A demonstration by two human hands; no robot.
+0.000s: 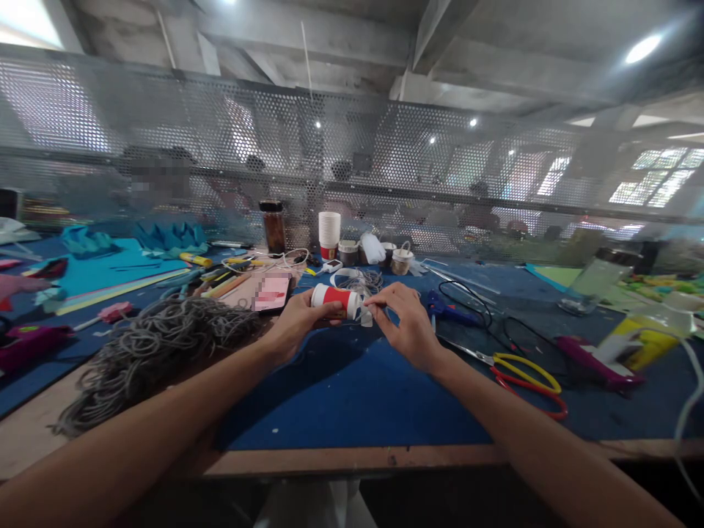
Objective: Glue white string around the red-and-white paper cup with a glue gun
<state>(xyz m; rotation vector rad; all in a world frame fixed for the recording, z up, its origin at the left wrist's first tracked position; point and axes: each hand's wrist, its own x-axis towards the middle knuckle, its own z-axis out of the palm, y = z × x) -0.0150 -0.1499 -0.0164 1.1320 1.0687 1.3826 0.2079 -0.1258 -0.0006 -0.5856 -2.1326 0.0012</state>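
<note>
A small red and white paper cup (336,301) lies on its side in the air above the blue mat, with my left hand (300,320) wrapped round it. My right hand (404,320) is at the cup's right end, thumb and fingertips pinched together close to a thin whitish piece (364,314). Whatever sits between those fingertips is too small to name. Just behind the cup lies a tangle of thin grey cord (363,281). A phone (272,291) rests beyond my left hand.
Thick grey cord (159,348) is heaped at left. Red-and-yellow-handled scissors (522,374) and a blue glue gun (454,309) lie at right. Stacked paper cups (329,231) and a dark jar (273,229) stand before the perforated screen (363,161). A yellow bottle (641,341) stands far right.
</note>
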